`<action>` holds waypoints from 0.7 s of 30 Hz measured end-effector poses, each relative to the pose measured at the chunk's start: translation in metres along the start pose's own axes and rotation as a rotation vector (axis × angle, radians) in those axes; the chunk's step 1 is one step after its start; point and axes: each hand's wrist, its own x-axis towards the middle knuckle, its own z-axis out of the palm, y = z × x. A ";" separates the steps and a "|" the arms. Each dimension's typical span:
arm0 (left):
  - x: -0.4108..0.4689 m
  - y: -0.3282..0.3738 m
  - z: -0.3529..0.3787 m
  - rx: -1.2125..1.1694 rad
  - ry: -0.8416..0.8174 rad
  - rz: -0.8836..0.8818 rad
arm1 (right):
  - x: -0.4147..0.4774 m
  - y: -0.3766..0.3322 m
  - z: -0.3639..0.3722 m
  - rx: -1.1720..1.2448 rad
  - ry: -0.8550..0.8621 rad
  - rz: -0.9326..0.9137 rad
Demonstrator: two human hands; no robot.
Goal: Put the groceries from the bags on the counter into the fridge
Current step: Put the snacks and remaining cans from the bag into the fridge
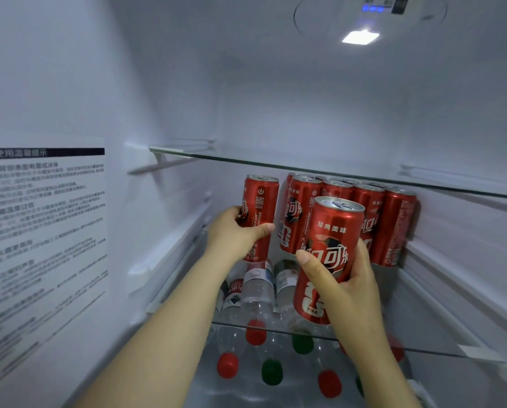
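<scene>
I look into the open fridge. My left hand (pixel 234 234) grips a red cola can (pixel 261 198) upright, at the left of the middle glass shelf (pixel 423 346). My right hand (pixel 340 284) holds a second red cola can (pixel 332 231) upright, nearer to me, in front of a cluster of several red cans (pixel 373 213) that stand at the back right of the same shelf. Whether either held can touches the glass I cannot tell.
Below the glass, several clear water bottles (pixel 258 293) with red and green caps lie on their sides. An upper glass shelf (pixel 305 167) sits just above the cans. A printed label (pixel 43 231) covers the left wall; the lamp (pixel 360 36) shines overhead.
</scene>
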 end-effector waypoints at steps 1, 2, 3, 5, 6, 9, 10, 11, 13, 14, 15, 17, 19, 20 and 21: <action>0.006 -0.001 0.003 0.014 -0.016 -0.014 | 0.000 0.000 0.000 0.001 -0.003 0.001; 0.012 -0.001 0.005 0.026 -0.031 -0.025 | 0.000 -0.001 0.000 0.001 -0.008 0.003; 0.017 -0.002 0.007 0.034 -0.041 -0.032 | 0.000 -0.002 0.000 0.000 -0.012 0.003; 0.025 -0.002 0.011 0.034 -0.052 -0.027 | 0.000 -0.002 0.000 -0.003 -0.011 0.003; 0.028 -0.003 0.014 0.032 -0.055 -0.016 | 0.000 -0.002 0.000 -0.004 -0.008 0.004; 0.033 -0.009 0.022 0.024 -0.057 0.025 | -0.001 -0.002 0.000 -0.002 -0.005 0.001; 0.033 -0.012 0.025 0.035 -0.047 0.033 | -0.001 -0.002 0.000 -0.002 -0.003 -0.002; 0.034 -0.015 0.027 0.061 -0.021 0.038 | -0.001 -0.002 0.000 -0.001 -0.002 -0.005; 0.036 -0.022 0.028 0.107 0.071 0.031 | -0.001 -0.002 0.000 0.001 -0.002 -0.005; 0.037 -0.024 0.027 0.109 0.108 0.035 | -0.001 -0.002 0.000 0.004 -0.002 -0.005; 0.039 -0.026 0.027 0.101 0.117 0.047 | -0.001 -0.002 0.000 0.005 0.000 -0.005; 0.040 -0.029 0.026 0.086 0.076 0.066 | 0.000 -0.001 0.000 0.012 0.006 -0.007; 0.040 -0.030 0.026 0.065 0.059 0.088 | 0.000 -0.001 0.001 0.022 0.010 -0.005; 0.040 -0.030 0.027 0.051 0.057 0.096 | 0.000 -0.002 0.002 0.021 0.013 0.000; 0.041 -0.030 0.027 0.038 0.044 0.095 | 0.000 -0.001 0.002 0.015 0.016 0.004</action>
